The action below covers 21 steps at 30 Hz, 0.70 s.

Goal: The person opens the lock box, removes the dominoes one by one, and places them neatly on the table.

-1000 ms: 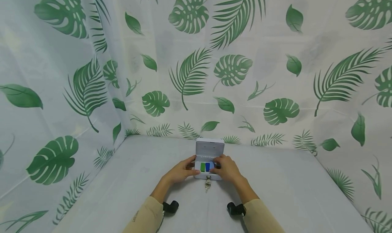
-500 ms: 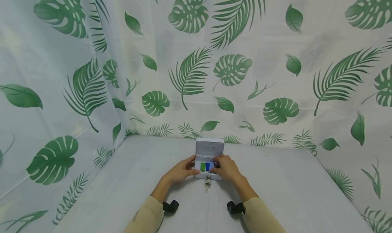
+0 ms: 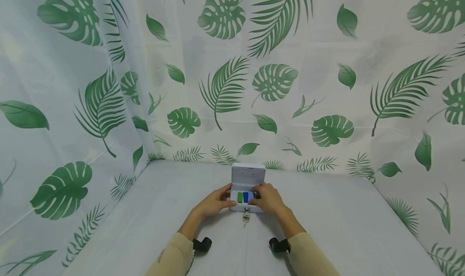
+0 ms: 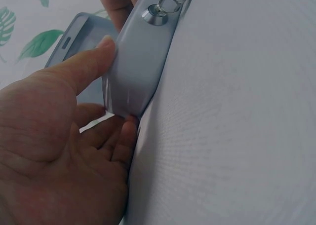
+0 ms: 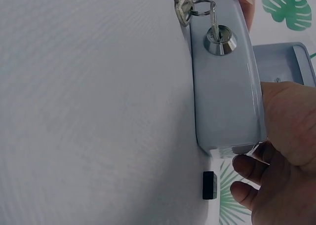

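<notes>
Left hand (image 3: 214, 203) grips the left end of the small grey metal cash box (image 3: 247, 187), thumb on the front wall, fingers curled at the side. Box sits mid-counter (image 3: 345, 227) toward the back edge, lid up, green and blue blocks (image 3: 243, 197) inside. Key (image 5: 213, 25) in the front lock with a spare dangling. Right hand (image 3: 268, 199) grips the right end likewise. Looks rigid, light, smooth-painted and likely slippery; best held by both ends.

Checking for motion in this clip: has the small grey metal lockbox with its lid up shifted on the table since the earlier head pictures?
No. The small grey metal lockbox sits at the same spot before the leaf-print curtain; the left hand and right hand grip its sides as before.
</notes>
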Available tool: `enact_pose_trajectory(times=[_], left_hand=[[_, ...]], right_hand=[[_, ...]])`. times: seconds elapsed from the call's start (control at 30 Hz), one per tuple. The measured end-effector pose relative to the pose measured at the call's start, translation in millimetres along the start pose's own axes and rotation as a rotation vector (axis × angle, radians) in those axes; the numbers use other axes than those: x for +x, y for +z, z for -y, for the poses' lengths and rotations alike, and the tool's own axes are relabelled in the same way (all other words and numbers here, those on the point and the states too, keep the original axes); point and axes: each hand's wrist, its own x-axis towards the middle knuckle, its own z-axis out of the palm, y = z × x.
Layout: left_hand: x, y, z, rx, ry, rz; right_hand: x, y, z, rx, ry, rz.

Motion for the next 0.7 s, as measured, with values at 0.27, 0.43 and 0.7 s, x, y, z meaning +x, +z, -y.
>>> enact_pose_trajectory(times=[0.27,0.43,0.7], left_hand=[[-0.8,0.1,-1.6,0.003,0.000,-0.003],[-0.6,-0.1,-1.4,0.009,-0.005,-0.008],[-1.9,-0.2,-1.9,-0.003,-0.002,-0.006]], right_hand=[[-0.2,-0.9,1.1,0.005,0.018,0.009],[0.2,0.1,1.5,0.000,0.022,-0.002],[-1.2,2.0,-0.2,0.020,0.049,-0.031]])
